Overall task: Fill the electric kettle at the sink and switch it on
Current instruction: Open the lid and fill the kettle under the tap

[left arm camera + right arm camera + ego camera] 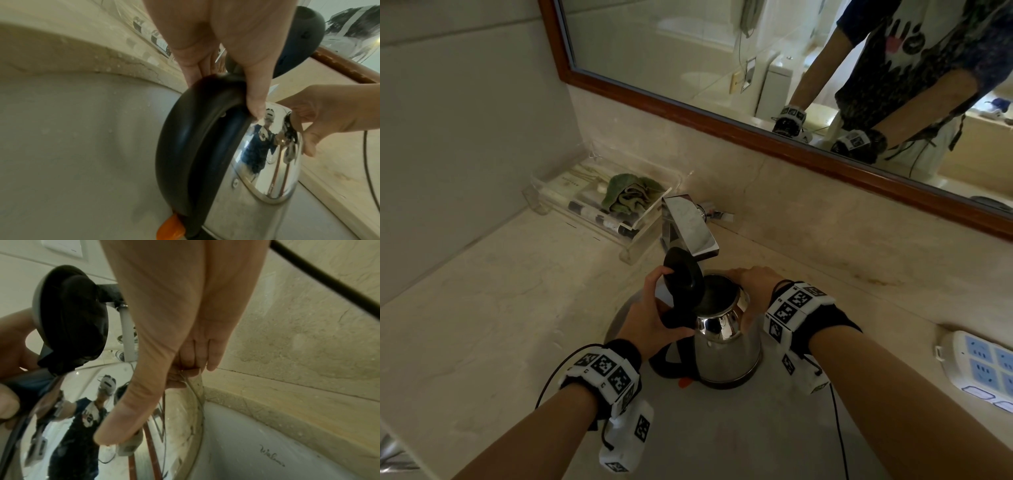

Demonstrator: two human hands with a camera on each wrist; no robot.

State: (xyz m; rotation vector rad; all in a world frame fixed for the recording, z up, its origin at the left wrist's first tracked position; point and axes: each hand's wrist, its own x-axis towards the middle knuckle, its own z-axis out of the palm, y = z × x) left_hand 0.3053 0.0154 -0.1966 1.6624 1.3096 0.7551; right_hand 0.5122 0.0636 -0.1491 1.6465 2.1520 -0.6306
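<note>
A shiny steel kettle (726,339) hangs over the white sink basin (722,438), just below the chrome faucet spout (690,226). Its black lid (683,274) stands flipped up. My left hand (654,318) grips the black handle (185,146), thumb on top; an orange switch (170,229) sits at the handle's foot. My right hand (753,277) holds the kettle's upper right side, with its fingers over the rim and its thumb pressed on the steel wall (150,402). I cannot tell whether water is running.
A clear tray (599,205) with toiletries and a green cloth stands at the back left of the marble counter. A white and blue power strip (983,370) lies at the right. A wood-framed mirror (791,137) hangs behind the faucet. A black cable (839,428) trails from my right wrist.
</note>
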